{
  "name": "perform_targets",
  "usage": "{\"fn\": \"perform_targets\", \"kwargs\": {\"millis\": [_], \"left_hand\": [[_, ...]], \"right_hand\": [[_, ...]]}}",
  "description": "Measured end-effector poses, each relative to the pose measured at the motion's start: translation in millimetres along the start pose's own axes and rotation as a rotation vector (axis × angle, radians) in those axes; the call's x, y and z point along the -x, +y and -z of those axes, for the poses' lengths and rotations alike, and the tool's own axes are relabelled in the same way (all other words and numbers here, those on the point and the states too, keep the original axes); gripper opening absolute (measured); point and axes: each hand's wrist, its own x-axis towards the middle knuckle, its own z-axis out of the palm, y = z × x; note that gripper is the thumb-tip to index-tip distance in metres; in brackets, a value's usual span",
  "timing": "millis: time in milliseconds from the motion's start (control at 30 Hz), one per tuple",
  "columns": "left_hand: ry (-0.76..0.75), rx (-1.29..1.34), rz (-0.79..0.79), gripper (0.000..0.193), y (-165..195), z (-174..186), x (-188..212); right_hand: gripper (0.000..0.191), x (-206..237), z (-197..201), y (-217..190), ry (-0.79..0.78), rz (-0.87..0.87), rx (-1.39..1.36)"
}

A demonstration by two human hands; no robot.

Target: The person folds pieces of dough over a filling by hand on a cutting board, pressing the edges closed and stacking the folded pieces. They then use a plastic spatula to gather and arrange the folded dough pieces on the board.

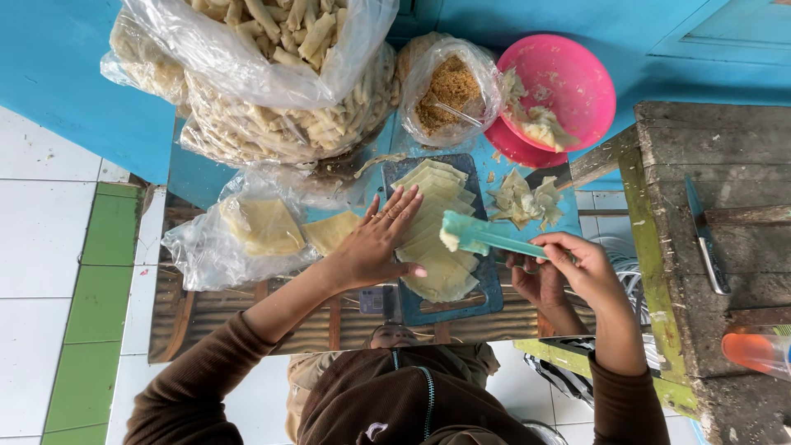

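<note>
Blue tabletop [198, 177] crowded with bagged rolls [272, 99]; left hand [375, 243], fingers spread, flat on fanned pastry sheets [437, 239] atop dark board [461, 301], pinning them; right hand [577, 264] pinching teal brush [486, 236], pasted tip over sheets for spreading.

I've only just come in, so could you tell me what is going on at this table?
A person in a brown top presses the left hand flat on a fanned row of pale pastry sheets lying on a dark board. The right hand holds a teal brush with paste on its tip over the sheets. Bags of finished rolls, a bag of brown filling and a pink bowl sit behind.
</note>
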Motion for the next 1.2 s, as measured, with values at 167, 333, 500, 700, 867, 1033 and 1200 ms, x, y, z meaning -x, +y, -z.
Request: {"fn": "perform_targets", "kwargs": {"millis": [167,333,500,700,867,1033,1200], "left_hand": [[0.108,-0.078,-0.066,0.123,-0.1,-21.5,-2.3],[0.108,-0.171,-0.058,0.122,-2.2,-30.4,-5.1],[0.063,-0.207,-0.033,0.121,-3.0,-34.4,-6.1],[0.067,-0.221,-0.052,0.120,-4.5,-34.7,-6.1],[0.089,-0.310,-0.095,0.118,-3.1,-34.9,-4.2],[0.079,-0.284,-0.080,0.120,-1.5,-35.4,-6.0],[0.071,-0.281,-0.070,0.120,-1.6,-34.3,-6.7]], "right_hand": [[0.021,4.4,-9.3,1.6,-0.045,-0.021,0.149],[0.017,6.1,-23.0,-12.9,0.097,0.028,0.218],[0.013,16.8,-34.9,-36.3,0.349,0.468,0.812],[0.024,37.7,-43.6,-32.2,0.444,0.707,1.067],[0.038,49.0,-47.5,-19.8,0.356,0.769,1.063],[0.040,44.3,-39.9,-10.2,0.386,0.828,1.175],[0.040,46.0,-12.8,-5.8,0.341,0.773,1.348]]}}
